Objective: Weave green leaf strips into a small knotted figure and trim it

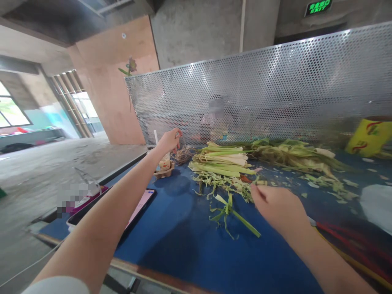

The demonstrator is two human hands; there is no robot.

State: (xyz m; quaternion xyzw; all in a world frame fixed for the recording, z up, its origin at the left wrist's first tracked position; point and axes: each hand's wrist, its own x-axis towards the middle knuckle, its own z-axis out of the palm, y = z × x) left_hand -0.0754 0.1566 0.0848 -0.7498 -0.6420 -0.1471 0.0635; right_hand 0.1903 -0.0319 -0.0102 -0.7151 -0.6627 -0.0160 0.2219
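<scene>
My left hand reaches far forward above a drink cup with a straw, beside a tangle of thin brown fibres. Its fingers are bent and apart, and I see nothing held. My right hand is closed at the right end of a row of shredded green husk strips; whatever its fingers hold is hidden. Between the hands lies a knotted green husk figure with splayed strips. Behind the shredded strips is a stack of pale green corn husks.
A blue tabletop carries a phone under my left forearm and a pink-edged item at left. More husks, a yellow roll and a white bag lie right. A perforated metal screen stands behind; a person sits beyond.
</scene>
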